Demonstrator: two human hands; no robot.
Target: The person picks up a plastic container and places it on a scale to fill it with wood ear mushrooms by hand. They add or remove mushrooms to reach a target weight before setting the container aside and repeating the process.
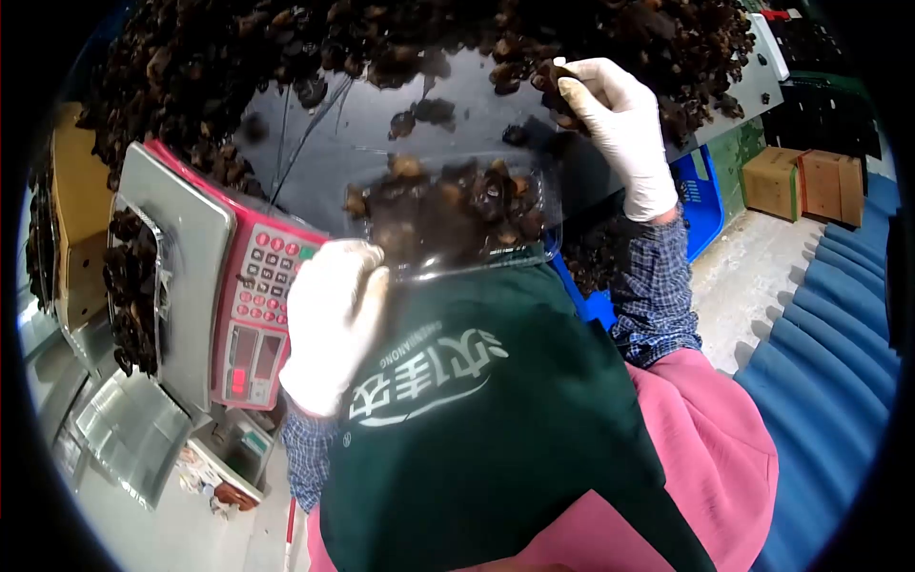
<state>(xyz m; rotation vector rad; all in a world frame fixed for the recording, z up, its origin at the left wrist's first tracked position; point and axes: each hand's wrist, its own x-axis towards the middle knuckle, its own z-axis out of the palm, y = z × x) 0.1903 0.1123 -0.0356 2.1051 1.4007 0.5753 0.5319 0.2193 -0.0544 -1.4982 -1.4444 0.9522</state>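
Note:
My left hand (334,319), in a white glove, is at the near left corner of a clear plastic tray (448,267), its fingers closed at the rim. Dark brown mushrooms (457,200), seemingly wood ears, fill this tray, which lies against the front of my green apron. Also white-gloved, my right hand (615,124) pinches a dark mushroom (553,84) between thumb and fingers, at the edge of the heap beyond the tray. The fingertips partly cover that piece. Left of my left hand stands a pink and grey digital scale (224,296).
A large heap of dark mushrooms (381,33) spreads over the dark table (315,129). Another filled clear tray (157,286) rests on the scale. Stacked clear trays (133,434) stand lower left. A blue crate (703,205) and cardboard boxes (801,183) are at right.

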